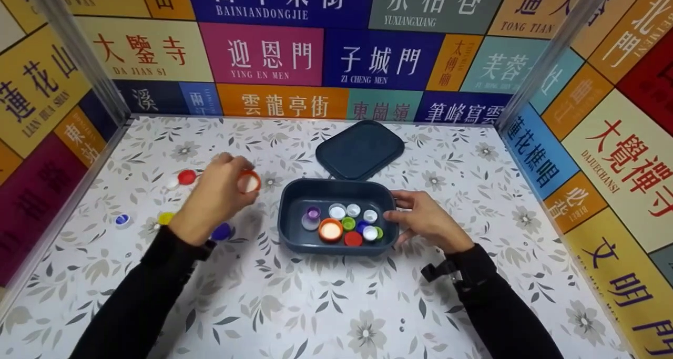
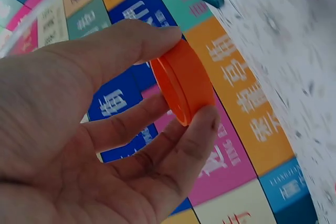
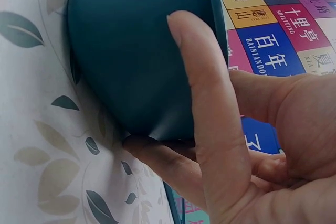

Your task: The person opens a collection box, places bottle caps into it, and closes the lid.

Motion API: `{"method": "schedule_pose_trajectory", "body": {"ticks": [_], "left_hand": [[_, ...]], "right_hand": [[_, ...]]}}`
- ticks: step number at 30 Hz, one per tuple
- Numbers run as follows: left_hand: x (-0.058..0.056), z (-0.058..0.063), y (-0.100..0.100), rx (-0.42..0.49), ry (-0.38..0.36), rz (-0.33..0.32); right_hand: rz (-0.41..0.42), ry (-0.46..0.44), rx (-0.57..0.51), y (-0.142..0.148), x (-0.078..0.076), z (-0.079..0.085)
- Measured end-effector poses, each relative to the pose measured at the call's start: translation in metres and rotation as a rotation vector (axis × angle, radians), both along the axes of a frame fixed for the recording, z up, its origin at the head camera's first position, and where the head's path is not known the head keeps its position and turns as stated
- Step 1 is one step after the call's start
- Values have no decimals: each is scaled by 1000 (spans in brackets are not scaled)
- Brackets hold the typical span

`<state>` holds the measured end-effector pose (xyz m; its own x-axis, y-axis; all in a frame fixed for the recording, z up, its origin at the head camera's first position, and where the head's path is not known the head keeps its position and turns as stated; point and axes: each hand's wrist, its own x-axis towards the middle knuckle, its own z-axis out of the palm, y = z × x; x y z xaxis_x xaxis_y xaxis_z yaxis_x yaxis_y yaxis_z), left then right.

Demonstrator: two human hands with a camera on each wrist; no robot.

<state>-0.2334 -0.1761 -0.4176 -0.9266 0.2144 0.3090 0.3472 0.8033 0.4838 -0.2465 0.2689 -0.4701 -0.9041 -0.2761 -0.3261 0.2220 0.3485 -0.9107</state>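
Note:
My left hand [image 1: 218,191] pinches an orange bottle cap [image 2: 191,80] between thumb and fingertips, raised above the tabletop to the left of a dark blue-green rectangular box [image 1: 336,249]. In the left wrist view the cap is turned on edge. My right hand [image 1: 428,217] holds the box's right end, its thumb at the rim and its fingers against the outside wall. Several caps lie loose in the box, among them an orange cap [image 1: 330,230], a red cap [image 1: 353,238], a purple cap [image 1: 313,213] and a white cap [image 1: 370,215].
Behind the box lies its dark lid [image 1: 360,149]. On the left of the table are a red cap [image 1: 186,177], a blue-and-white cap [image 1: 122,220], a yellow cap [image 1: 166,218] and a dark blue cap [image 1: 221,232]. Panels with printed signs [image 1: 263,54] enclose the flowered tabletop.

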Motion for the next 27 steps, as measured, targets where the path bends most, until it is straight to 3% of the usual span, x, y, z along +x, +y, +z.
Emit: {"method": "schedule_pose_trajectory", "body": {"ticks": [6, 13, 16, 23, 27], "left_hand": [[10, -1, 42, -52, -32, -131], [14, -11, 77, -125, -12, -326], [11, -15, 84, -165, -23, -357], [4, -22, 93, -297, -149, -372], [3, -25, 95, -306, -152, -389]], "right_hand": [[0, 2, 0, 0, 0, 0], [3, -3, 10, 0, -1, 1], [5, 7, 11, -1, -1, 1], [-1, -6, 15, 0, -1, 0], [6, -5, 13, 0, 0, -1]]}}
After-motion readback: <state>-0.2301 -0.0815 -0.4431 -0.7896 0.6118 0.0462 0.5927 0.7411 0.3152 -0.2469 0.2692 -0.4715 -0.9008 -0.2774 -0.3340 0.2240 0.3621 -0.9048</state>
